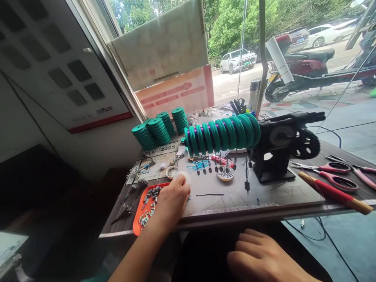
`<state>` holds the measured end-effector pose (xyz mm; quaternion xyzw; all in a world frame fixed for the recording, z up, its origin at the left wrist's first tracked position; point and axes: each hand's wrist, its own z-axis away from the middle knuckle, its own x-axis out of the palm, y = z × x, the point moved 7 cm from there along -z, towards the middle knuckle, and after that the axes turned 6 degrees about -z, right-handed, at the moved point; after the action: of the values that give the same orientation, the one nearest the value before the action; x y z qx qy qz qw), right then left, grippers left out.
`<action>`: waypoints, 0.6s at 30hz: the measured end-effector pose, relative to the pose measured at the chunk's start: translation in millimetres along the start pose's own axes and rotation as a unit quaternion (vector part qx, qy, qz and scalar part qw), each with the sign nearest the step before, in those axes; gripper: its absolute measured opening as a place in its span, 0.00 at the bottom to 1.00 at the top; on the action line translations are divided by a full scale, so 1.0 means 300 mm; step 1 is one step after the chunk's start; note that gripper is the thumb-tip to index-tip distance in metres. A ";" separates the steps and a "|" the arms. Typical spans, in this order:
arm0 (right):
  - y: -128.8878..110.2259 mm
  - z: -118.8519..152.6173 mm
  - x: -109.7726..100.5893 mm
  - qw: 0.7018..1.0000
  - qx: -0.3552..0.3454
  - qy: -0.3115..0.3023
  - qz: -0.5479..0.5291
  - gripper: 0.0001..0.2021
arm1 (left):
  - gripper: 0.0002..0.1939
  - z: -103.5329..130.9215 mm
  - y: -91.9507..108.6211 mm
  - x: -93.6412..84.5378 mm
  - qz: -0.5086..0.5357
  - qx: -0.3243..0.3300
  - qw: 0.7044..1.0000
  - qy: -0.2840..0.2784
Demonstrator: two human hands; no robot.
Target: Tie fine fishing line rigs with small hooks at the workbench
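My left hand (172, 194) is closed over the table's left part, its fingers against a whitish round thing (184, 178) whose kind I cannot make out. Just beside that hand lies an orange tray (136, 219) with dark cylinders and small metal pieces. Low in front of the table, my right hand (258, 254) is curled, back upward; its fingertips are hidden. Beyond both hands, a row of green ringed discs (223, 133) with purple thread between them sits on a black geared winder (276, 145). Several small dark weights (247, 186) hang below it.
Stacks of green spools (158, 131) stand at the back left. A small dish (225, 179) holds silvery beads, near a red marker (222, 161). Scissors (337, 181) and a red-wrapped wooden stick (335, 192) lie at the right. A dark thin rod (209, 195) lies on the mat.
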<state>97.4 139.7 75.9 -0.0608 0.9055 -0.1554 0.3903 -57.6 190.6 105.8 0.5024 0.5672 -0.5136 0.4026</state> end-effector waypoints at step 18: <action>0.011 0.037 0.003 0.968 0.179 0.009 -0.177 0.07 | 0.11 0.411 0.137 0.179 0.660 -0.336 0.663 0.108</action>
<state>105.0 140.0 67.0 -0.1480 0.8414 -0.3819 0.3526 -33.5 75.9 27.9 0.6276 0.2606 0.1697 0.7137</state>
